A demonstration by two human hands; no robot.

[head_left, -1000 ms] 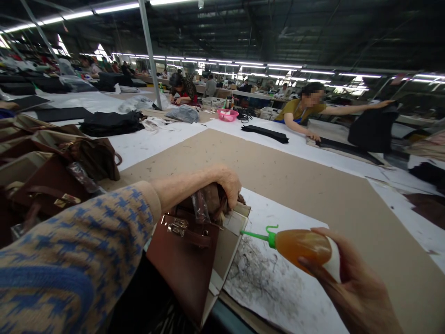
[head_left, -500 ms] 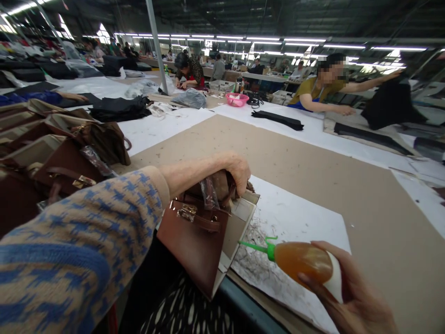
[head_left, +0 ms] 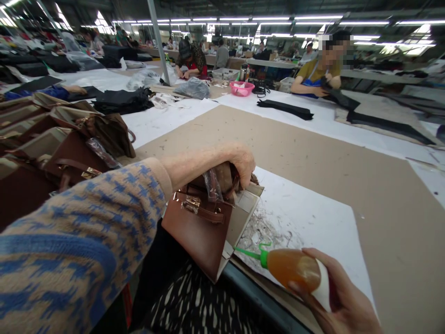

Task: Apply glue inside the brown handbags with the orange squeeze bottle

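Note:
My left hand (head_left: 244, 163) is closed over the far top part of a brown handbag (head_left: 198, 232), its fingertips partly hidden behind the bag. The bag leans at the table's near edge, its pale inner panel facing right. Clear plastic wraps a strap, and gold-coloured hardware shows on the front. In my right hand (head_left: 342, 297) lies a bottle (head_left: 294, 268) of amber liquid, held on its side. Its green nozzle points left, with the tip at the lower edge of the bag's pale panel.
Several brown bags (head_left: 62, 148) stand at the left. A stained white sheet (head_left: 313, 222) lies on the brown board (head_left: 278, 139). Farther back are black pieces (head_left: 285, 109), a pink basin (head_left: 242, 88) and a person in a blue apron (head_left: 318, 76).
The bottle has moved left and down, bringing its nozzle tip toward the lower end of the bag's panel. The person across the table has drawn the raised arm in and lowered the black material.

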